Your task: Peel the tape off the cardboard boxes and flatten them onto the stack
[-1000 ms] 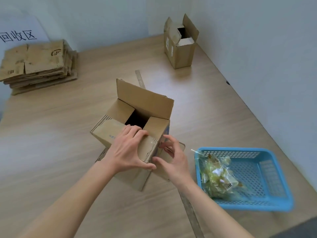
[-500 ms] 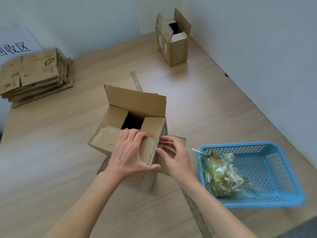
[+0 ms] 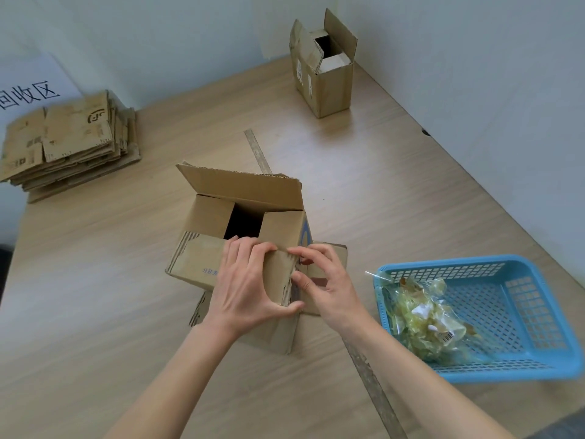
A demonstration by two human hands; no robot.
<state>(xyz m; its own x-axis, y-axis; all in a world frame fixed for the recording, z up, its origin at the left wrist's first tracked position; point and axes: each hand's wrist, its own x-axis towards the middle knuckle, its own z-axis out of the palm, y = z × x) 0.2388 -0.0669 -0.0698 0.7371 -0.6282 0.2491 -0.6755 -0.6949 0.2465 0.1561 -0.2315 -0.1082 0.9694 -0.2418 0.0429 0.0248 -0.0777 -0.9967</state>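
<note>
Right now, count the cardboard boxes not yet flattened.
2: the near box, gripped by the left hand with the right hand at its edge, and the far box by the wall.

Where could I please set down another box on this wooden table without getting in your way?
Bare wood lies between the stack of flattened cardboard and the open brown cardboard box the left hand and right hand are working on, and between that box and the tall open cardboard box at the far wall. It is crowded near the blue plastic basket.
</note>
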